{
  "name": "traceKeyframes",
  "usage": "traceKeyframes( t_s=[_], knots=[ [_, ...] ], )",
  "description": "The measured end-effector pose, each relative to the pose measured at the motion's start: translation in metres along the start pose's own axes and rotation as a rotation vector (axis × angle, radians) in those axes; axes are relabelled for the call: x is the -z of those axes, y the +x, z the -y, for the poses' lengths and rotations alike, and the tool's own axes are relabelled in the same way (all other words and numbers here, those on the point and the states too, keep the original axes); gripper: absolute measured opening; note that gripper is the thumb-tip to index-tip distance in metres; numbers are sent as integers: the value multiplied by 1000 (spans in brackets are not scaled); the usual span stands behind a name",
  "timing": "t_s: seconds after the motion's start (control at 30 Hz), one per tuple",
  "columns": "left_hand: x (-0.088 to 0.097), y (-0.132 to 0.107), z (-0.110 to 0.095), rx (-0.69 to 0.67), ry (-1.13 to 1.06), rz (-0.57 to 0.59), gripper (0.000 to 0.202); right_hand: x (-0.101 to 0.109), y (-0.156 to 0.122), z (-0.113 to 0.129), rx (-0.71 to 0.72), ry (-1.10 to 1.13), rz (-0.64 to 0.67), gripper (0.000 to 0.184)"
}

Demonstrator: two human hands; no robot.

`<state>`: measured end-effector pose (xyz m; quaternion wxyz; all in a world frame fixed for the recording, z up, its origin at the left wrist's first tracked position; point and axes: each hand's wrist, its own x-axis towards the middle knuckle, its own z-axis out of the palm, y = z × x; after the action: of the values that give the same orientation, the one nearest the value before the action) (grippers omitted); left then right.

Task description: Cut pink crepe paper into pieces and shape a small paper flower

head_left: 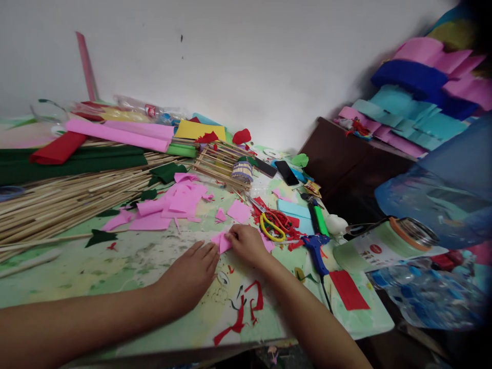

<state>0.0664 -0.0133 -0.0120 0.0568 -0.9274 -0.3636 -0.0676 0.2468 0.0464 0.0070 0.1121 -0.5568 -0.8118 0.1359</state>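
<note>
Right hand (248, 245) grip tight on pink paper bit (222, 242), left hand (190, 277) flat and open beside it; pack label (375, 249) blurry.

Matt pink crepe paper (222, 241), pale wooden sticks (57, 202), glossy plastic-handled metal scissors (271, 223), paint-stained tabletop (126, 266).

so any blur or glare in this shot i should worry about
Head view: sharp in the middle, where the left hand and right hand are at the pink paper piece; head view, right edge: the blue plastic bag and paper stack are smeared and bent by the wide lens; head view overall: soft even light, faint shadows, no glare.
</note>
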Motion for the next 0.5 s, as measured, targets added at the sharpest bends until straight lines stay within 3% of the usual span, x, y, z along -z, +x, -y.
traceKeyframes(
  t_s=[0.5],
  knots=[
    [3,0,1,-43,38,22,41,-3,-4,6,-57,-202,-20,27]
  ],
)
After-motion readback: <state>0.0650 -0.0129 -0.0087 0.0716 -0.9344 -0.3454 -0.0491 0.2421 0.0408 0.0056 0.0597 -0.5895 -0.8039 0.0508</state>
